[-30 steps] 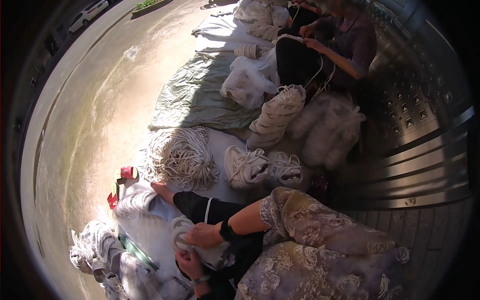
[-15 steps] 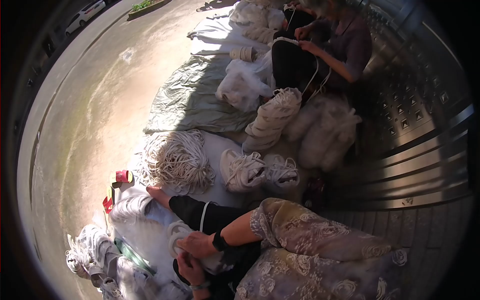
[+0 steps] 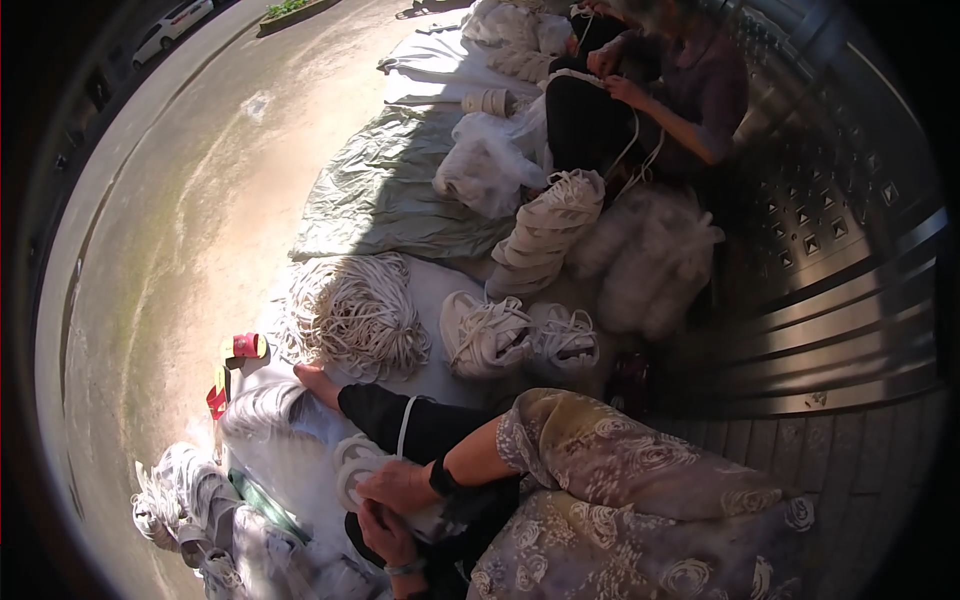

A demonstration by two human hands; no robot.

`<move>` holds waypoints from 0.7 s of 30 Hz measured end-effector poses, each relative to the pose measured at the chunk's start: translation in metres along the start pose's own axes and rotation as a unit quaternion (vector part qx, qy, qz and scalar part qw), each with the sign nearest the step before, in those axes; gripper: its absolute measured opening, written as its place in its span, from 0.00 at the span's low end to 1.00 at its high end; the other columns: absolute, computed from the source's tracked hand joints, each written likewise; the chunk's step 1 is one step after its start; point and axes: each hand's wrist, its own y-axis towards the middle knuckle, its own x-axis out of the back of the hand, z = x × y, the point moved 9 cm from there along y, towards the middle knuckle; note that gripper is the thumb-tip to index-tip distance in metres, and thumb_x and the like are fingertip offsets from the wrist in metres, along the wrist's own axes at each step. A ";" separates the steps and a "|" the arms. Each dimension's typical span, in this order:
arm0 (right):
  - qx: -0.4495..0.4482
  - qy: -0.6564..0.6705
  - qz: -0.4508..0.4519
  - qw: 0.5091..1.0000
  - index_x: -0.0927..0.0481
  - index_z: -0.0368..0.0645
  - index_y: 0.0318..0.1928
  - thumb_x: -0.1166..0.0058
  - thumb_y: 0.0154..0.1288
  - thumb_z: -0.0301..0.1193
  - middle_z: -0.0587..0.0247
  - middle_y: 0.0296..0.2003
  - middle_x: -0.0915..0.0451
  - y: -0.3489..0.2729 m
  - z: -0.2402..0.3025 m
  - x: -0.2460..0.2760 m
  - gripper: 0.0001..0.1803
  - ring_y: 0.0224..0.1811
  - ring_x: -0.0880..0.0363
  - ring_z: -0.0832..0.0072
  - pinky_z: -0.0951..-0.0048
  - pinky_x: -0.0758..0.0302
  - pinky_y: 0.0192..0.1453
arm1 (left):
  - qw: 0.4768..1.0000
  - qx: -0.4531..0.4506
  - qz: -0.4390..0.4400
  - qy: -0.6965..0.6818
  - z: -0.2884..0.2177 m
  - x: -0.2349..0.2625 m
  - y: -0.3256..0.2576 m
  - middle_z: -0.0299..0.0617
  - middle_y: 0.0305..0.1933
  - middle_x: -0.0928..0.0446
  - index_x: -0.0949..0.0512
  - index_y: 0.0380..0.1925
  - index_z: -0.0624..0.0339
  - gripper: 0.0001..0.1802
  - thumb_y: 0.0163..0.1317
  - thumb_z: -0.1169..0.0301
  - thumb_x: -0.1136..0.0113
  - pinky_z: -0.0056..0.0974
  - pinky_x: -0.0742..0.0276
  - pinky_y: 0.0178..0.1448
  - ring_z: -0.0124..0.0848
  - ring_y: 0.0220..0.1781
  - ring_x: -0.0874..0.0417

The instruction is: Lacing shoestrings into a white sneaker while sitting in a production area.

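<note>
My right hand (image 3: pixel 398 486), with a black band on its wrist, is closed on a white piece with round loops (image 3: pixel 355 462) over my lap. Just below it my left hand (image 3: pixel 388 532), with a bracelet at the wrist, has its fingers curled close to the right one. What the left fingers pinch is too small to make out. A narrow white strip (image 3: pixel 404 425) lies across my dark trouser leg (image 3: pixel 440 428), beside the looped piece.
A big heap of white cord (image 3: pixel 350 318) lies beyond my foot. White bundles (image 3: pixel 485 335) and a tall wrapped stack (image 3: pixel 545 235) stand farther right. Clear plastic bags with white pieces (image 3: pixel 270 440) lie at my left. Another person (image 3: pixel 690 90) works with white cord at the back.
The whole view has shifted very slightly. My hands stay together at the white looped piece, with only small finger movement.
</note>
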 end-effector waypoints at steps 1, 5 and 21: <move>-0.017 0.007 -0.008 1.000 0.31 0.39 0.35 0.51 0.53 0.30 0.47 0.31 0.23 0.000 0.000 0.001 0.10 0.38 0.22 0.52 0.58 0.28 0.39 | 1.000 0.012 0.000 0.003 0.004 0.001 -0.001 0.56 0.38 0.25 0.28 0.41 0.67 0.11 0.61 0.71 0.50 0.46 0.30 0.45 0.52 0.40 0.24; -0.111 0.047 0.010 0.993 0.32 0.41 0.35 0.54 0.57 0.33 0.45 0.32 0.23 0.004 -0.004 0.001 0.09 0.38 0.22 0.51 0.57 0.29 0.39 | 1.000 0.011 -0.003 0.026 0.007 0.000 -0.004 0.55 0.36 0.25 0.27 0.40 0.66 0.11 0.61 0.71 0.50 0.46 0.30 0.43 0.52 0.39 0.25; 0.013 -0.018 0.086 0.996 0.28 0.42 0.37 0.51 0.52 0.32 0.49 0.34 0.21 0.012 0.003 0.005 0.11 0.42 0.22 0.55 0.58 0.30 0.44 | 0.986 0.075 0.049 0.139 0.011 -0.008 0.010 0.55 0.31 0.25 0.28 0.31 0.66 0.10 0.58 0.68 0.50 0.49 0.30 0.40 0.53 0.36 0.24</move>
